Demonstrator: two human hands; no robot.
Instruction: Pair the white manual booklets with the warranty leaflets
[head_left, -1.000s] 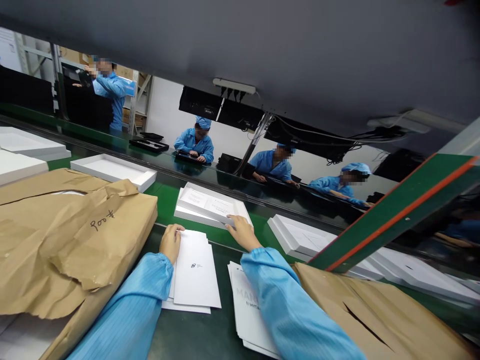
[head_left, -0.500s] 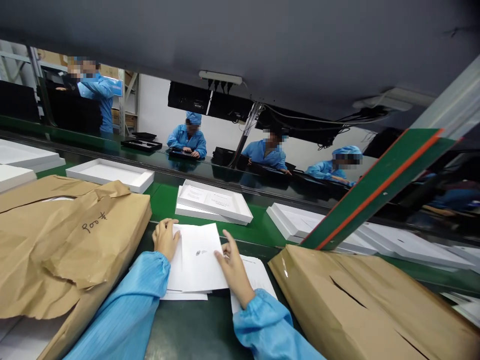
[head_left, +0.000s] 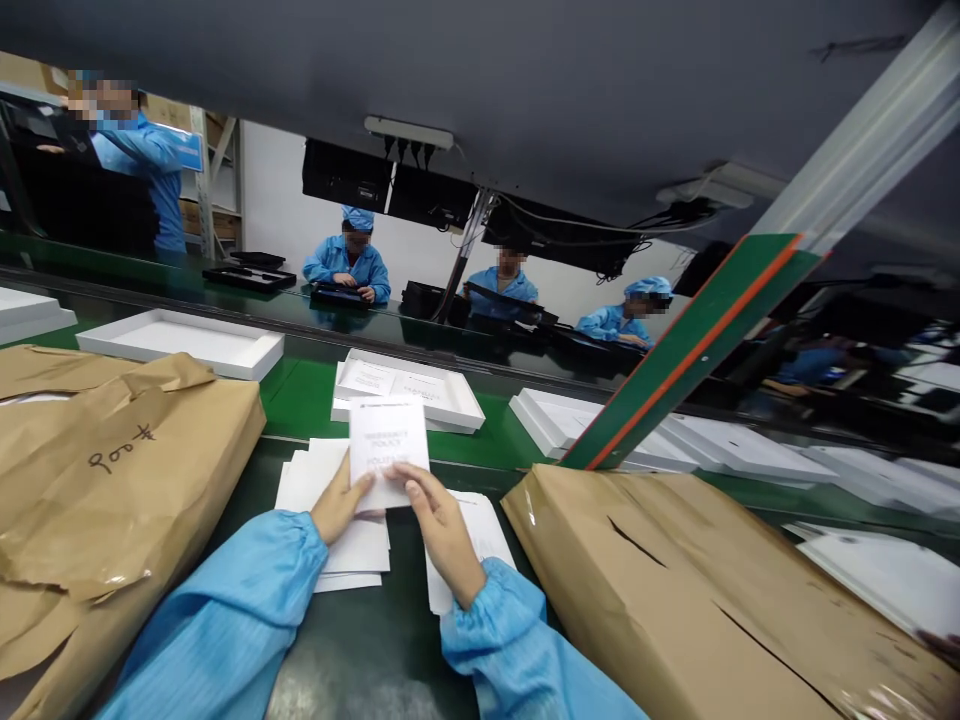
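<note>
Both hands have come together since the earlier frames, when the right one was out at the white tray on the belt: now the left hand (head_left: 339, 503) and the right hand (head_left: 442, 525) pinch the bottom edge of one white printed leaflet (head_left: 388, 448) between thumb and fingers and hold it tilted up, clear of the bench, its text facing the camera but too small to read. Under the left hand lies a loose stack of white cards (head_left: 330, 520) on the dark green bench (head_left: 367, 650); under the right wrist a second stack of printed sheets (head_left: 469, 545) shows in part. On the left sits a torn brown paper parcel (head_left: 112, 470) with handwriting on its wrapper, white sheets just visible through the tear near its top; on the right lies a second brown parcel (head_left: 697, 580), slit along its top. Beyond the hands, on the green conveyor belt (head_left: 300, 395), stands a shallow white tray (head_left: 409, 388) with printed papers lying flat in it, an open white tray (head_left: 180, 340) to its left and more white trays (head_left: 570, 425) to its right behind a slanted green rail (head_left: 690, 350). Farther off, people in blue coats (head_left: 349, 262) work at dark trays along another line
</note>
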